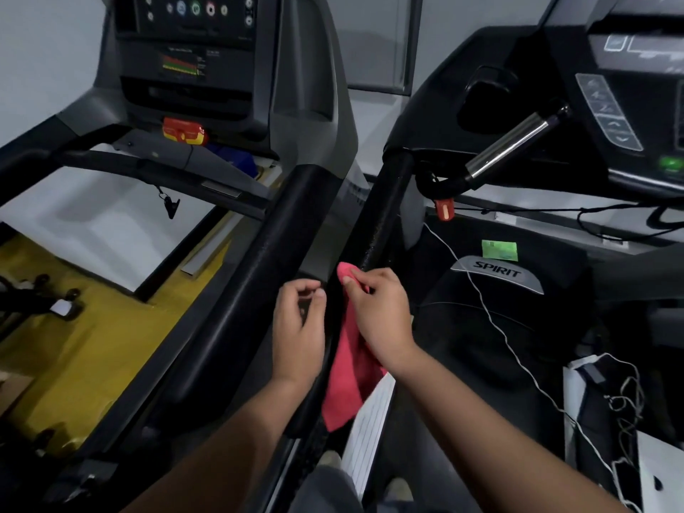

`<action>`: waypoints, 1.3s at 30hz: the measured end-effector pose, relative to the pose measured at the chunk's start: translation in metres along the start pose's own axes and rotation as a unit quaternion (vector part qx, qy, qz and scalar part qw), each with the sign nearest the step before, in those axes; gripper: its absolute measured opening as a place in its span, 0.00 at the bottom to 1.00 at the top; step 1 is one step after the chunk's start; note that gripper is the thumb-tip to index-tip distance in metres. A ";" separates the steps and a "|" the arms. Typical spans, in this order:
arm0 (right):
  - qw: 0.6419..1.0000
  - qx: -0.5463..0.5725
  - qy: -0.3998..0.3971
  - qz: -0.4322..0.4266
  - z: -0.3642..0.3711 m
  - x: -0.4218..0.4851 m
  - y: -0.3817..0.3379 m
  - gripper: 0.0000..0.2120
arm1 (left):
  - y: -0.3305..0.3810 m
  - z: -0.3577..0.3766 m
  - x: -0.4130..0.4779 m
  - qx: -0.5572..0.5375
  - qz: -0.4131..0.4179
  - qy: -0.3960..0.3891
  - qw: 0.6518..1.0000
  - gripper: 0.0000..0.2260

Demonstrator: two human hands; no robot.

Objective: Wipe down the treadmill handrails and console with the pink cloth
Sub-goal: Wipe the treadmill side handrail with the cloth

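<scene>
The right hand [381, 312] pinches the pink cloth [351, 372] at the black handrail [385, 209] of the right-side treadmill, and the cloth hangs below it. The left hand [299, 327] hovers just beside, fingers curled, holding nothing. A neighbouring treadmill's console [192, 50] stands ahead on the left.

I see the pink cloth [348, 368] is plain, without pattern. The left handrail [266, 261] and the right handrail [385, 201] are black. At ten o'clock the stop button [184, 131] is red and yellow, at eight o'clock the floor [74, 346] is yellow.
</scene>
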State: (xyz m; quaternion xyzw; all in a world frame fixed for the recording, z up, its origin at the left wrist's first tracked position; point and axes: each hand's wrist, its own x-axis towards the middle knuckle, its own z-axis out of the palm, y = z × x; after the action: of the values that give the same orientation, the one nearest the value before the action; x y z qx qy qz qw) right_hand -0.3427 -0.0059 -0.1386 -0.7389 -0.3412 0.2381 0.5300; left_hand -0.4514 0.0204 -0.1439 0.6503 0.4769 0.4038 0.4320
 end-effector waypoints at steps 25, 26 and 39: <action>0.930 0.262 -0.090 0.242 -0.010 -0.012 0.029 0.07 | 0.024 0.023 0.020 0.322 -0.101 -0.185 0.923 0.28; 0.925 0.264 -0.094 0.255 -0.010 -0.010 0.031 0.07 | 0.023 0.023 0.014 0.327 -0.097 -0.188 0.921 0.29; 0.941 0.122 -0.169 0.268 0.018 0.013 0.026 0.31 | 0.018 0.024 0.071 0.175 -0.262 -0.239 0.918 0.26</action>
State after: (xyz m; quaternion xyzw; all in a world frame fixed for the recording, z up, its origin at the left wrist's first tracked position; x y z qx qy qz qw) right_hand -0.3403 0.0094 -0.1689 -0.6815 -0.1833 0.5326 0.4672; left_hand -0.4088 0.0818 -0.1260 0.6447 0.5755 0.0187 0.5028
